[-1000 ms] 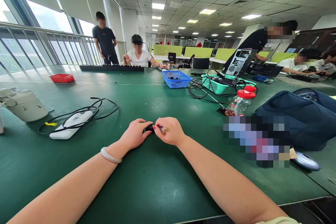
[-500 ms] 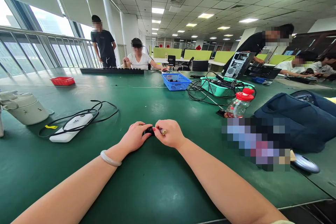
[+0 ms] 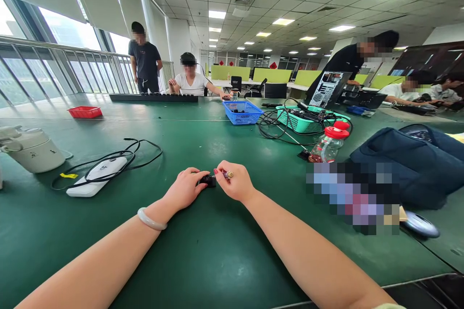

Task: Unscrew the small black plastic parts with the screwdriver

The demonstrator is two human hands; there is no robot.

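Note:
On the green table (image 3: 217, 236), a small black part (image 3: 208, 181) lies between the thumb and fingers of my left hand (image 3: 183, 189), which steadies it against the surface. The part's exact kind is too small to make out. My right hand (image 3: 234, 181) is closed round a slim screwdriver-like tool (image 3: 229, 174) whose gold-coloured end sticks out toward me. Its tip is hidden behind my fingers. The right hand is just right of the black part, with a narrow gap between them.
A white power bank (image 3: 97, 178) with a black cable lies left, near a white jug (image 3: 34, 149). Farther off stand a red tray (image 3: 85, 112), a blue basket (image 3: 242, 115) and a green basket (image 3: 300, 123) of cables. A red-lidded jar (image 3: 328, 145) and dark bag (image 3: 406, 164) are right.
My right hand has shifted slightly up and to the right with the tool, showing more of the black part. My left hand stays on the part.

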